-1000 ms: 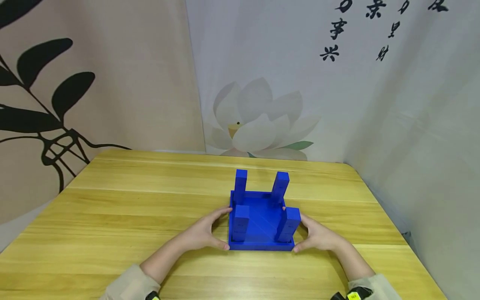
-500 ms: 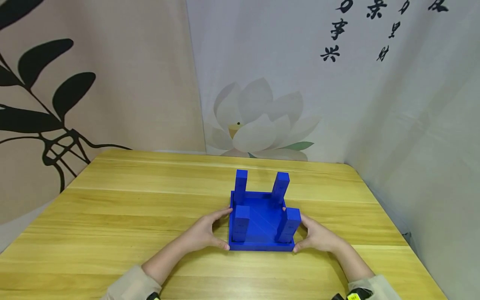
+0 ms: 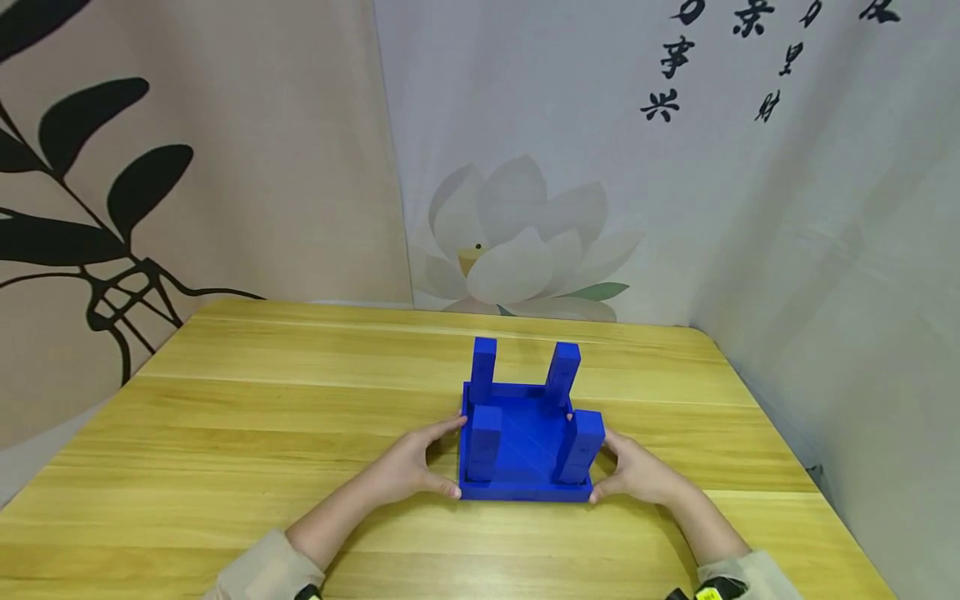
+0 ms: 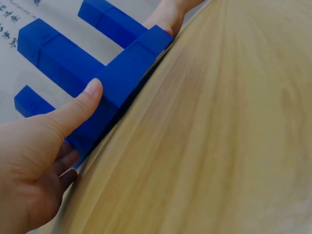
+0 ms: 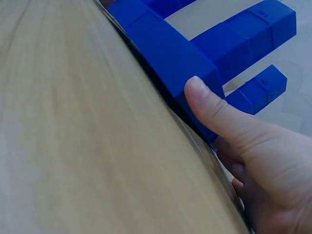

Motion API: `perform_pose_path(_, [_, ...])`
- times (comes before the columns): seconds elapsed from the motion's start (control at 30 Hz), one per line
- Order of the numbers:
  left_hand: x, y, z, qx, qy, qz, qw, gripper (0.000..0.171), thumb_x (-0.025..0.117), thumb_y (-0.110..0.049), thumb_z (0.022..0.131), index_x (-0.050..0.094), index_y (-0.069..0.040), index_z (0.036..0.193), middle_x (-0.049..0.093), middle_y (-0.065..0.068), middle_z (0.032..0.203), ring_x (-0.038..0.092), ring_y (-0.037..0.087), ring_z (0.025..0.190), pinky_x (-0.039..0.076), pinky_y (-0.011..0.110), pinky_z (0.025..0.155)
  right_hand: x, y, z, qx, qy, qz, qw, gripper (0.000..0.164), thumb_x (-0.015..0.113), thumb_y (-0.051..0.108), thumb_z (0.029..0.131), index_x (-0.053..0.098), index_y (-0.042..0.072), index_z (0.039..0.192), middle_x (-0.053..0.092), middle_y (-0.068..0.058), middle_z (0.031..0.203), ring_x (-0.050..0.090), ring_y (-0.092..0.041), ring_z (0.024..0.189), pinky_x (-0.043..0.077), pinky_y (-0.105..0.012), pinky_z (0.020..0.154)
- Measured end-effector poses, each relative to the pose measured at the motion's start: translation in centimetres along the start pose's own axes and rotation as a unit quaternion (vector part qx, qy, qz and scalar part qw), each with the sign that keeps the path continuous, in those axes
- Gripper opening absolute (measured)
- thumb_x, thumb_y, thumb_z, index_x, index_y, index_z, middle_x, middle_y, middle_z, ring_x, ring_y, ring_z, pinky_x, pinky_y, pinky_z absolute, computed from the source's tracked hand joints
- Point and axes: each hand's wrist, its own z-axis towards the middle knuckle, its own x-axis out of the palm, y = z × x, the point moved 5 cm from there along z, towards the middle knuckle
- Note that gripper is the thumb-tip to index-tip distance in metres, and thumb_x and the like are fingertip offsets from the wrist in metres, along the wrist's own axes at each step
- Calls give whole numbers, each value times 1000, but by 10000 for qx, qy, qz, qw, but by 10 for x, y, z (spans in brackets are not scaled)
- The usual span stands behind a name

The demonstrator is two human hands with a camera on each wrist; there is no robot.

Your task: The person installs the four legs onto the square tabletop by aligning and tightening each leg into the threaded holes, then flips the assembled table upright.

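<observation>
A blue square tray-like base [image 3: 525, 442] with an upright post [image 3: 485, 442] at each corner resembles a small upturned table. My left hand [image 3: 412, 467] grips its left side, thumb at the near corner and fingers further back along the wall. On the opposite side, my right hand [image 3: 637, 473] holds it the same way. In the left wrist view the thumb presses the front face of the base [image 4: 131, 68], and a dark gap shows under its lower edge. Small raised numbers mark the posts [image 5: 243, 34] in the right wrist view. Some fingertips are hidden behind the side walls.
The wooden table [image 3: 262, 433] extends around the base on all sides. Behind it hangs a cloth backdrop [image 3: 525, 125] with a printed lotus and dark characters. A pale curtain [image 3: 862, 292] borders the right side.
The posts' tops sit slightly higher in the head view, the front ones most. Both hands keep their hold in nearly the same place.
</observation>
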Motion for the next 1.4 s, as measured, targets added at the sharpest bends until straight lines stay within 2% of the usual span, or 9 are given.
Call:
perform_pose_path(0.2, [-3, -4, -1, 47, -65, -125, 9999, 97, 87, -31, 66, 38, -9, 147, 35, 10, 150, 27, 35, 137, 22, 53, 109, -2, 3, -1, -80, -12, 289, 9996, 95, 87, 17, 66, 36, 3, 145, 44, -16, 142, 35, -7, 131, 26, -17, 105])
perform_pose_path(0.43, [-6, -8, -1, 88, -237, -254, 9994, 89, 83, -31, 70, 41, -8, 145, 40, 11, 146, 35, 36, 133, 28, 54, 107, -3, 7, 1, -137, -143, 463, 9987, 90, 87, 11, 68, 40, 6, 144, 52, -10, 136, 42, -15, 129, 29, -21, 104])
perform_pose_path(0.53, [-7, -9, -1, 183, -277, -495, 9982, 85, 80, -28, 73, 41, -5, 144, 42, 16, 144, 40, 38, 129, 32, 54, 104, -3, 10, 2, -202, -256, 564, 9979, 88, 86, 9, 69, 39, 4, 144, 54, -10, 134, 45, -16, 126, 31, -20, 103])
perform_pose_path(0.6, [-8, -9, -1, 250, -294, -664, 9970, 83, 78, -30, 74, 41, -3, 144, 41, 18, 144, 41, 40, 128, 34, 54, 103, -3, 12, 3, -298, -331, 646, 9969, 87, 85, 15, 71, 39, 1, 144, 55, -12, 133, 46, -17, 125, 32, -22, 103])
perform_pose_path(0.67, [-9, -9, -1, 307, -330, -829, 9955, 81, 75, -31, 76, 41, -2, 144, 41, 20, 144, 42, 43, 127, 35, 55, 102, -3, 15, 3, -422, -405, 583, 9966, 86, 83, 29, 76, 39, 0, 143, 54, -14, 133, 47, -20, 125, 34, -28, 104])
perform_pose_path(0.8, [-11, -8, -1, 374, -475, -915, 9940, 78, 71, -38, 80, 42, -3, 144, 42, 21, 142, 41, 46, 126, 34, 59, 101, -3, 20, 3, -448, -626, 337, 9965, 96, 70, 57, 73, 39, 2, 144, 53, -15, 135, 46, -32, 125, 33, -53, 103])
perform_pose_path(0.9, [-13, -9, -2, 401, -542, -826, 9943, 76, 67, -42, 83, 41, -5, 145, 43, 20, 142, 41, 48, 125, 34, 62, 99, -2, 22, 3, -387, -764, 273, 9960, 96, 65, 62, 74, 39, 3, 145, 52, -15, 136, 44, -40, 125, 31, -66, 98])
perform_pose_path(1.2, [-16, -15, 0, 611, -643, -789, 9929, 71, 58, -45, 90, 39, -4, 146, 43, 21, 142, 41, 47, 125, 33, 60, 101, -1, 26, 5, -640, -1020, 206, 9925, 89, 57, 60, 83, 40, -4, 142, 51, -25, 133, 45, -47, 120, 36, -66, 93])
perform_pose_path(1.4, [-18, -20, 3, 516, -900, -854, 9909, 59, 53, -33, 97, 39, 0, 144, 44, 24, 140, 43, 42, 125, 38, 55, 100, -1, 33, 6, -600, -1273, 25, 9900, 88, 49, 59, 88, 38, -12, 139, 53, -30, 128, 45, -51, 119, 35, -65, 94])
